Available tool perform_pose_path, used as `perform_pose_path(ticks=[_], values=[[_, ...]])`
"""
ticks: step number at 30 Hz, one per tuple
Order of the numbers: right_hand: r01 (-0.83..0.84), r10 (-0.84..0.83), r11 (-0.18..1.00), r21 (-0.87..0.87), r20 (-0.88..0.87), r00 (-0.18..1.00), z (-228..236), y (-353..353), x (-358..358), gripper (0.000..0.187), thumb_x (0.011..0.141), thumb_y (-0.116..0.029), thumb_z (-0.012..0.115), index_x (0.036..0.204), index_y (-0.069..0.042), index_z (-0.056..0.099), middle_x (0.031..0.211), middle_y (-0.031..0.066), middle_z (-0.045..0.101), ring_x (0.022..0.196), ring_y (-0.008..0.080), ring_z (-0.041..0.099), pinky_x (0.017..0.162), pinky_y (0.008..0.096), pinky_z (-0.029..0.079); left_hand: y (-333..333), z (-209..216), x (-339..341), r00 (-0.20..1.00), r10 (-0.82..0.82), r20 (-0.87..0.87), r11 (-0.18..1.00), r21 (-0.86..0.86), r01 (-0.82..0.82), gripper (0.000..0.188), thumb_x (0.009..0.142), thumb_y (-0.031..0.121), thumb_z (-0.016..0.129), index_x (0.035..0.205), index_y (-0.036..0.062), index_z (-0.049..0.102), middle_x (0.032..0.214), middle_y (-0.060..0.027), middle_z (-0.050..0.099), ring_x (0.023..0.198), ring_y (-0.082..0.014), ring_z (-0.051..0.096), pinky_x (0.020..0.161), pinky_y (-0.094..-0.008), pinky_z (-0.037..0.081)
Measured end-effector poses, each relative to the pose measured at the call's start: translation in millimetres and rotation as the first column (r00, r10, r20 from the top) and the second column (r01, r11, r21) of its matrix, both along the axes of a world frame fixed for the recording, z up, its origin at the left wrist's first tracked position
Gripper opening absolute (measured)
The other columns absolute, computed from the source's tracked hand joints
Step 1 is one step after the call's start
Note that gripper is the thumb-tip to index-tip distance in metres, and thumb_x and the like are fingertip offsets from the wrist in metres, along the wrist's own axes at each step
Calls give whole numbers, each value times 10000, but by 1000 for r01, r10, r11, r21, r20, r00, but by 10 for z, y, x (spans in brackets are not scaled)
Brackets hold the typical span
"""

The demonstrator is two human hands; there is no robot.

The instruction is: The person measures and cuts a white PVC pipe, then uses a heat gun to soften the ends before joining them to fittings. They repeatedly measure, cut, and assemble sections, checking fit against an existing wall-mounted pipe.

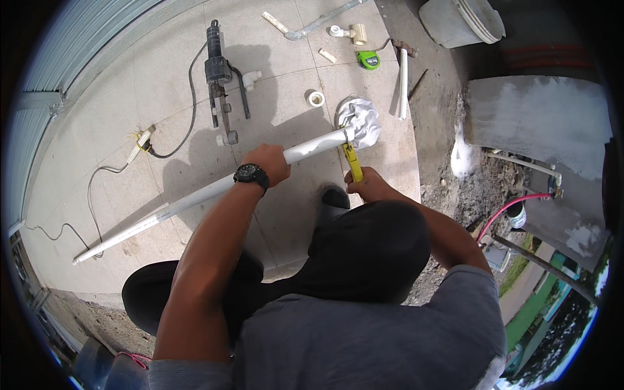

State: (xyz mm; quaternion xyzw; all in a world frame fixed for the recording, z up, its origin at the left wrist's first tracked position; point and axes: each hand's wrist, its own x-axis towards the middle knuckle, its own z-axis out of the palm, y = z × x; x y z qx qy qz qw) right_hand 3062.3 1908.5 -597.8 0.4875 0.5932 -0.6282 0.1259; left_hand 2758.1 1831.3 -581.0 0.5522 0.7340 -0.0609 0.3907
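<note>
Two bare hands are at work near the centre of the frame, each closed on something. The left hand (269, 164), just left of centre, is wrapped over a long white pipe (195, 199), its fingers curled round the far side; a black watch (252, 175) sits on that wrist. The pipe runs slantwise from the lower left of the tiled floor (123, 84) up to just right of centre, where its end lies by a crumpled whitish bundle (361, 122); whether the two touch is hard to tell. The right hand (370, 186), a little lower and to the right, is closed around the lower part of a yellow tool (352, 162), whose upper end meets the pipe close to the bundle.

Above the left hand, in the upper left, a black corded tool (218, 70) lies on the floor, with a white branched fitting (251, 79) just beside it. A round white fitting (316, 99) sits above the pipe, near the bundle. Toward the top right of the floor are a green tape measure (368, 60), a short cream piece (327, 56) and a shorter white pipe length (403, 84).
</note>
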Motion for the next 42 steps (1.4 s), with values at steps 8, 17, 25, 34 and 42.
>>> perform_pose_path(ticks=[8,17,25,34,42], values=[[263,-130,915,-306,394,910,556,227,-255,282,880,-235,688,953,27,613,762,86,585,597,205,576,556,404,495,7,-356,264,998,58,-17,998,13,-57,284,909,307,623,1062,100,744,1008,-187,751,956,-370,731,890,-481,581],[331,-222,880,-342,320,921,638,308,-362,252,893,-168,713,939,46,589,761,85,552,581,195,572,504,377,477,75,-299,105,1000,10,-5,998,69,-10,307,896,322,651,1025,64,755,969,-207,750,921,-375,731,869,-479,579],[103,-104,995,17,110,988,414,111,-259,387,887,-296,762,664,1,652,595,101,640,500,187,616,521,364,484,287,-18,-281,963,-207,171,978,24,206,403,840,367,676,902,-24,749,917,-245,733,874,-410,715,824,-462,566],[76,-53,976,203,-116,992,218,58,-318,447,875,-338,764,756,76,642,578,135,590,536,196,591,543,404,463,210,131,-421,962,-148,230,987,97,128,436,823,400,756,844,-34,720,767,-240,700,762,-410,697,757,-467,540],[85,-2,936,343,-235,972,-44,104,-344,456,886,-375,751,794,61,654,601,184,582,540,265,578,573,424,470,252,238,-433,977,-94,191,994,70,82,412,828,378,778,816,-28,709,754,-225,699,747,-403,698,714,-470,537]])
